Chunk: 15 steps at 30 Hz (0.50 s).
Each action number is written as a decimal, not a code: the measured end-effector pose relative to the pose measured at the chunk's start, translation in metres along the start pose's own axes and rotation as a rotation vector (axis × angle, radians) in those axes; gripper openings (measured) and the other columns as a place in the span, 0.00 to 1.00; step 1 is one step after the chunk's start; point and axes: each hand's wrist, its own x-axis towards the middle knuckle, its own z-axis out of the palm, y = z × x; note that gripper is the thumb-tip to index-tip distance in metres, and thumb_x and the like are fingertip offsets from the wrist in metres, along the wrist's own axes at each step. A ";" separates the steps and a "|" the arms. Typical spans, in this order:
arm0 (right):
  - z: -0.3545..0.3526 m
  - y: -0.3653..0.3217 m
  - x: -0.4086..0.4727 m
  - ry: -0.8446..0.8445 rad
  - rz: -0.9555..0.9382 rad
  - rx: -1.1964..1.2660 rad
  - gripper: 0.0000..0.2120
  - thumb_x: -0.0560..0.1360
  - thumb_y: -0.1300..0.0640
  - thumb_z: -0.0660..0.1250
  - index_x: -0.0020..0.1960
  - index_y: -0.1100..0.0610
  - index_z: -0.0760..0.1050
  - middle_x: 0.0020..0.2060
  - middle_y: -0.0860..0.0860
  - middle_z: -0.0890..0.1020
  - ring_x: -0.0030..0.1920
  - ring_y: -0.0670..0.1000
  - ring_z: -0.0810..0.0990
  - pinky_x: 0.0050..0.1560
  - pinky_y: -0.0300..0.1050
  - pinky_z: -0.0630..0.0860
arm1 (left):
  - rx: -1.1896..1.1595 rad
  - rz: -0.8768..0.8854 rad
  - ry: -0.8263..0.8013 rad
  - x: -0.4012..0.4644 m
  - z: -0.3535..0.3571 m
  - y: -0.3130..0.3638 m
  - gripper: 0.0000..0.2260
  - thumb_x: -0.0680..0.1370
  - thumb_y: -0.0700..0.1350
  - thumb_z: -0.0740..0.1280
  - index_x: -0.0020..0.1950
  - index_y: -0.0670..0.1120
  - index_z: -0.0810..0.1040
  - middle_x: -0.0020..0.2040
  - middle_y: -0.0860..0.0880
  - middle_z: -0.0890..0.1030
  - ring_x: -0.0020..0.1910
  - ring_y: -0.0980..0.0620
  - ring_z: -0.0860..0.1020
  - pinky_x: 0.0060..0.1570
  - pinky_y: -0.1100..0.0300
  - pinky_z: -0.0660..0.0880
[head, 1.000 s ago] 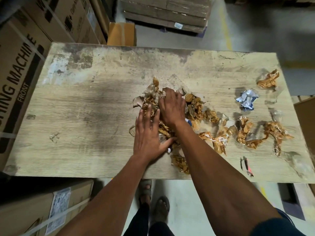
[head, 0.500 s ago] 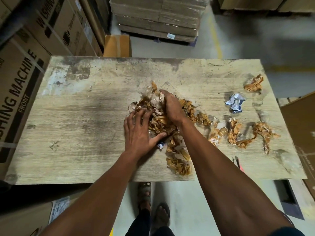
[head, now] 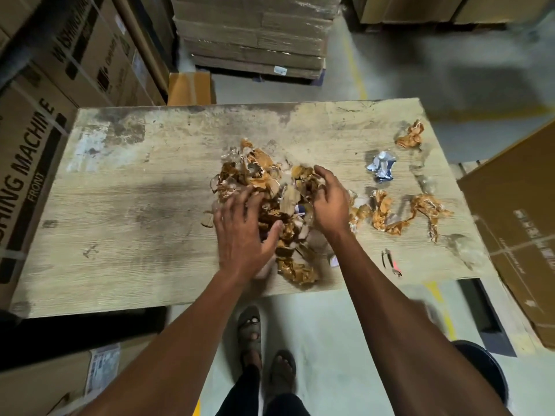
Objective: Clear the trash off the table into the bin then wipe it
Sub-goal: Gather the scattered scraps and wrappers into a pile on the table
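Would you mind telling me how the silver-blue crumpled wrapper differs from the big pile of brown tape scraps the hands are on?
The silver-blue wrapper is one small wad; the brown tape pile is a large heap of many scraps. The wrapper lies alone, untouched; the pile sits between the left hand and right hand. Both are crumpled and lie on the table.

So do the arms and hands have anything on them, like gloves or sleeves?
No gloves and no sleeves in view. The left hand and the right hand are bare, and both forearms are bare all the way to the bottom edge of the picture. No watch, ring or bracelet shows on either one. Farther down you can see dark trousers and open sandals.
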 end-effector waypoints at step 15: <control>-0.054 0.143 -0.078 0.299 0.231 -0.558 0.31 0.88 0.44 0.53 0.86 0.57 0.54 0.85 0.62 0.57 0.84 0.64 0.56 0.84 0.65 0.53 | 0.009 0.224 -0.243 -0.061 0.090 0.071 0.38 0.82 0.69 0.64 0.85 0.49 0.61 0.85 0.40 0.59 0.84 0.35 0.57 0.80 0.33 0.59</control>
